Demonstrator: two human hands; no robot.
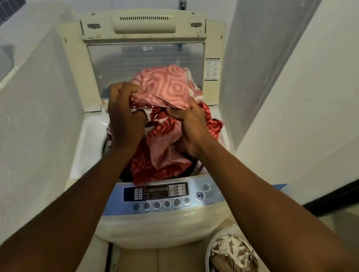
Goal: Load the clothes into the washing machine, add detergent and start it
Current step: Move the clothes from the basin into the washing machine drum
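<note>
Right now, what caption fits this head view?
Left hand and right hand grip red patterned cloth over the open washing machine, laundry basket nearby.

The tiled floor (144, 269) carries the washing machine (166, 229) and, just beside it, a white laundry basket (209, 262).

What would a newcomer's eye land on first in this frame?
The bunched pink-and-red patterned cloth at centre, gripped by the left hand and right hand over the open cream top-loading washing machine, whose lid stands raised behind. Next, the round white laundry basket on the floor at lower right, holding brown-and-white clothes.
</note>
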